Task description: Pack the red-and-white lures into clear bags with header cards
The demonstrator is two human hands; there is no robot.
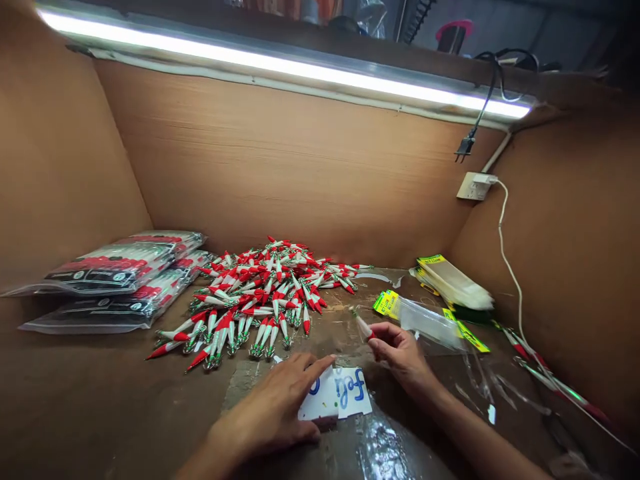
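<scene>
My right hand (403,357) pinches a red and white squid jig (364,327) by its red end, with the hooked end pointing up and left. My left hand (283,400) lies over the left part of a small white block (320,400), fingers stretched out and thumb apart along the near side. Blue handwriting marks the block and a white card (354,392) beside it. Beyond my hands spreads a big heap of similar squid jigs (270,280). Clear plastic sleeves with yellow headers (420,320) lie just past my right hand.
Filled plastic packs (120,267) are stacked at the left. More yellow-topped sleeves (453,283) sit at the back right. Several longer lures (560,380) and a white cable (510,260) run along the right wall. A black plug (466,145) hangs below the tube light (280,57).
</scene>
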